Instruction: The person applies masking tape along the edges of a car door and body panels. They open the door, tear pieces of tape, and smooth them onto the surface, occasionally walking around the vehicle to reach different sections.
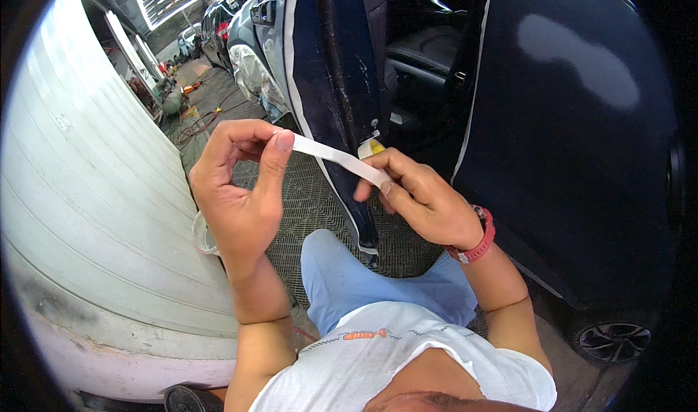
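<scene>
A strip of white masking tape (320,149) stretches between my two hands, in front of the open dark blue car door (331,56). My left hand (243,179) is closed, pinching one end of it between thumb and fingertips. Lower and to the right, my right hand (425,198) pinches the strip's other part between thumb and fingers. Just behind the right fingers shows a tape roll (369,149) with a yellow inside; how it is held is partly hidden. A white band of tape (305,121) runs along the door's edge.
A dark blue car body panel (567,143) with a pale dull patch fills the right side. On the left stands a pale ribbed wall (94,165). Patterned floor (302,208) lies below. Further back are a partly covered car (251,78) and hoses (207,125).
</scene>
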Tool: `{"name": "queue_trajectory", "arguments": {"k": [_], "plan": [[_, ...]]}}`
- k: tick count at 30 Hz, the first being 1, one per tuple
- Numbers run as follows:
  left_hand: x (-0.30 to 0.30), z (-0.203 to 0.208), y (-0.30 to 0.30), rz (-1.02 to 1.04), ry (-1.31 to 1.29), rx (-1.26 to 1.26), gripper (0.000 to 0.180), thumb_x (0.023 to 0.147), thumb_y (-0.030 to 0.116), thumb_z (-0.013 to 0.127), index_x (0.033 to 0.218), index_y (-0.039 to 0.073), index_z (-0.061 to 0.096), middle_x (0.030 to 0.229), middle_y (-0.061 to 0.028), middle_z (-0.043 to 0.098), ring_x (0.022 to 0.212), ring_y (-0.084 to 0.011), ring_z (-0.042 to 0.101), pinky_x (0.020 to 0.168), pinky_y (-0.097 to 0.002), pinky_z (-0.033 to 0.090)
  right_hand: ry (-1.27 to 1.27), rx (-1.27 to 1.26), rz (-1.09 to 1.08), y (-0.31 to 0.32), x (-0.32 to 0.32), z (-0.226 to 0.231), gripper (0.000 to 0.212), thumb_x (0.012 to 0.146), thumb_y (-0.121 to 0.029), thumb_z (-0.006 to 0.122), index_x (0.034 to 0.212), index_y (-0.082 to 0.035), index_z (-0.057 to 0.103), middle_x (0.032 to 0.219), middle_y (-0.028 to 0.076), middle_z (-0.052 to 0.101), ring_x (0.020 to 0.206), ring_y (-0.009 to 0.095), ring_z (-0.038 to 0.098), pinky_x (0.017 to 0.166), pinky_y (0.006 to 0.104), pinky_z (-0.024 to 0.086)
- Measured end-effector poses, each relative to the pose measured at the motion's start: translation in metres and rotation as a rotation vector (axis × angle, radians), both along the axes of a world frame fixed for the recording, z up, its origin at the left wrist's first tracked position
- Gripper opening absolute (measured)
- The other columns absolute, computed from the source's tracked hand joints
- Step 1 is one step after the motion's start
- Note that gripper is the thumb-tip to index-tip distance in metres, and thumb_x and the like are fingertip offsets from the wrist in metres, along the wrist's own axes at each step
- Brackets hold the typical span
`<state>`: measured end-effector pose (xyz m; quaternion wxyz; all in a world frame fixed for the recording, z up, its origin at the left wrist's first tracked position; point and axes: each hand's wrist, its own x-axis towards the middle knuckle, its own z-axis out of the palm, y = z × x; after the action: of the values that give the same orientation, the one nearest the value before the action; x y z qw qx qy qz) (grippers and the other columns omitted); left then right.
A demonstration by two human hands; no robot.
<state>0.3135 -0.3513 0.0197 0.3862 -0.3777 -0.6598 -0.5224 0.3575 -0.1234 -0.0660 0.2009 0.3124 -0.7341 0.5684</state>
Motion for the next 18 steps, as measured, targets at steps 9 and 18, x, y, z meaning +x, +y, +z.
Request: {"name": "queue_trajectory", "arguments": {"k": [9,18], "plan": [[0.007,-0.010,0.020,-0.045,0.017,-0.134,0.010,0.094,0.005,0.080,0.092,0.000,0.072,0.082,-0.0054,0.073,0.072,-0.0094,0.065,0.070,-0.0248,0.052,-0.301,-0.108,-0.151,0.011,0.015,0.010,0.020,0.107,-0.015,0.062,0.116,-0.002,0.074,0.085,0.007,0.074,0.076,0.010,0.067,0.070,0.0291,0.051],[0.001,-0.018,0.038,-0.103,-0.037,-0.145,0.008,0.090,0.003,0.082,0.093,0.000,0.075,0.081,-0.0088,0.073,0.069,-0.0155,0.070,0.066,-0.0268,0.054,-0.182,-0.212,-0.184,0.014,0.003,-0.001,0.019,0.107,-0.015,0.063,0.107,0.001,0.071,0.079,-0.003,0.060,0.073,0.005,0.050,0.068,0.0244,0.042]]}}
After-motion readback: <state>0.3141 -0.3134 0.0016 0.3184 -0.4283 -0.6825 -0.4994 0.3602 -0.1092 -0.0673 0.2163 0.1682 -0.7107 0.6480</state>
